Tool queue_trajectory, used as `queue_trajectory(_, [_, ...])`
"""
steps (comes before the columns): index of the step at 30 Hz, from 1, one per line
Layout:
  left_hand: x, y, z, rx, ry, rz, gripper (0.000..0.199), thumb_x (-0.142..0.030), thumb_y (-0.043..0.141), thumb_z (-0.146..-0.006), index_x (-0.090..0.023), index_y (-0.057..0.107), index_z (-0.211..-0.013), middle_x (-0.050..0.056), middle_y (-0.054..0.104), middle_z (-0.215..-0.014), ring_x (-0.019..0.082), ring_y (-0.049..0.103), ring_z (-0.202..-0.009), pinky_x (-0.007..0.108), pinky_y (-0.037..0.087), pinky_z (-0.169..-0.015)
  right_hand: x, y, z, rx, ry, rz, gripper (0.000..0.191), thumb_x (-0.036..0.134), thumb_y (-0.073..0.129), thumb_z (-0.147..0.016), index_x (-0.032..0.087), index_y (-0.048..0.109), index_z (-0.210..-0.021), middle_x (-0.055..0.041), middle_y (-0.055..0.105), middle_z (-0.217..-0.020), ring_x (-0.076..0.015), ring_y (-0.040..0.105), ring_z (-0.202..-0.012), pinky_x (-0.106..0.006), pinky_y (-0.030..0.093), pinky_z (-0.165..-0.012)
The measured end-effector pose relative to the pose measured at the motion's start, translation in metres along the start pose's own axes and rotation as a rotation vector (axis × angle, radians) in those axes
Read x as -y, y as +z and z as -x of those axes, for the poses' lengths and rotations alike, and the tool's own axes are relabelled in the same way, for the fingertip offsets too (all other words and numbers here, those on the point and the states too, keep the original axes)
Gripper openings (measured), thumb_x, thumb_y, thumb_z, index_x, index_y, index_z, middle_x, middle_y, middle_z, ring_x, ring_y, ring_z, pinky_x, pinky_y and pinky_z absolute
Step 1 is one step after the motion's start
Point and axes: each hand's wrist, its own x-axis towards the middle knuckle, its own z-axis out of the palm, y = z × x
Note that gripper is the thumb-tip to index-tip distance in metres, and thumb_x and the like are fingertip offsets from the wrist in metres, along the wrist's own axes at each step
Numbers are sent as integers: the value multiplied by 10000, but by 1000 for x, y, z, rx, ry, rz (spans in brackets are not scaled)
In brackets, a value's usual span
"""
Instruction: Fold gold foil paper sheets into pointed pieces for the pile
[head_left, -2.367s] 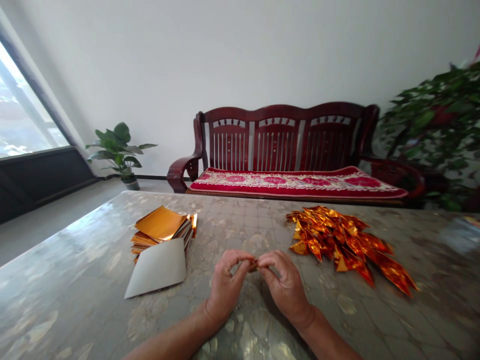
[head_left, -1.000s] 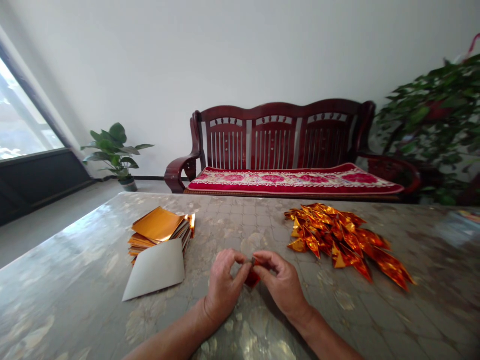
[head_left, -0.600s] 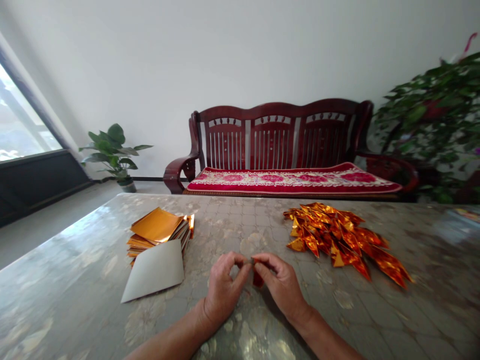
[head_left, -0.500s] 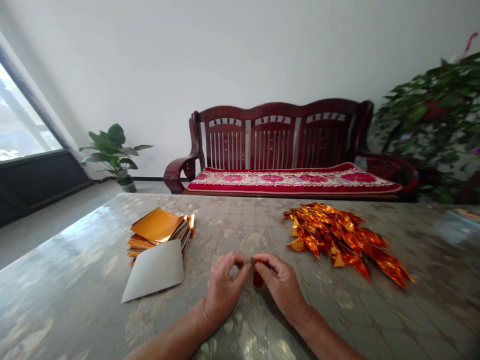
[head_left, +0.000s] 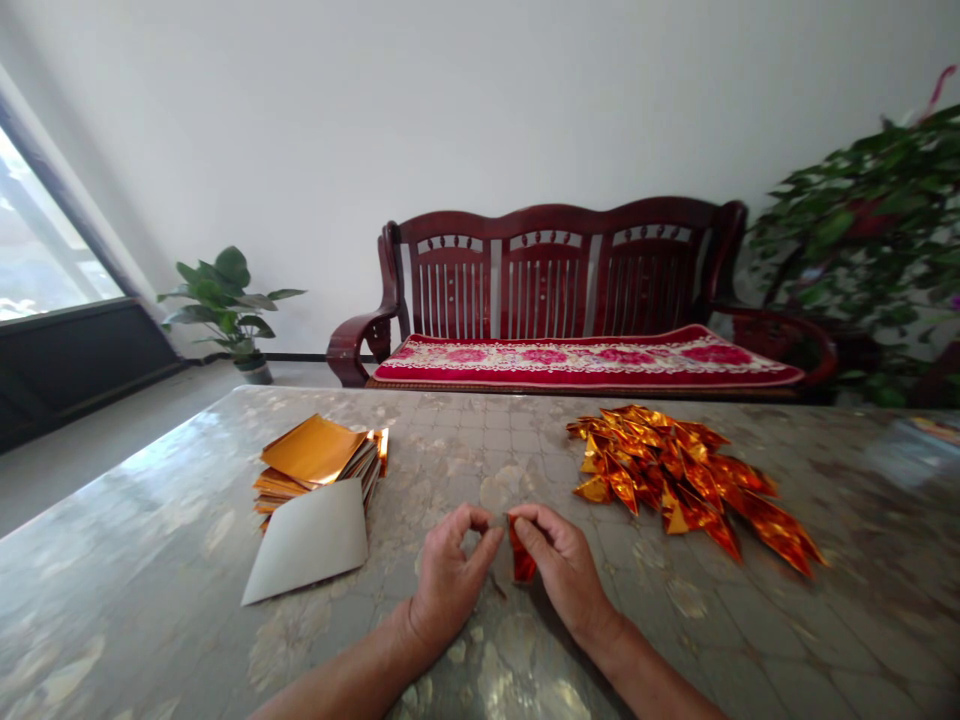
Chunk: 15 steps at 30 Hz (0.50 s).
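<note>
My right hand (head_left: 562, 565) pinches a small folded piece of red-orange foil (head_left: 522, 552) between its thumb and fingers. My left hand (head_left: 454, 570) sits just left of that piece, with its thumb and fingertips curled together and nothing visible in them. Both hands rest low over the stone-patterned table (head_left: 150, 500). To the left lies a stack of gold foil squares (head_left: 315, 450), partly covered by a grey paper sheet (head_left: 306, 540). To the right is a heap of folded gold-orange foil triangles (head_left: 675, 480).
Beyond the table's far edge stands a dark red wooden bench (head_left: 555, 285) with a red floral cushion (head_left: 577, 362). A potted plant (head_left: 225, 305) stands by the window (head_left: 41, 240), and a leafy plant (head_left: 855, 230) fills the right side.
My left fingertips have come away from the foil piece, which now hangs from my right hand alone. The hands have parted slightly, and the view has tilted a little since the oldest frame.
</note>
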Motion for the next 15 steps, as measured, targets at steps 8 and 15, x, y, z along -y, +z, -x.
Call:
queue_trajectory(8, [0,-2,0,-3,103,-72,110,-228,588,-874,-207,609,-768,-20,658,-727,135,617,-717,243,454,-700,5,0,1,114,-11,-13,308,474,545,-906,200,675,-960,22,564,-674,-134,525,-606,-235,446,-567])
queue_trajectory(15, [-1,-2,-1,-6,90,-49,91,-209,587,-854,-211,626,-773,-17,671,-727,142,628,-711,246,466,-698,13,4,1,79,-93,131,282,362,672,-792,201,642,-1023,-21,639,-915,-181,596,-826,-276,497,-731])
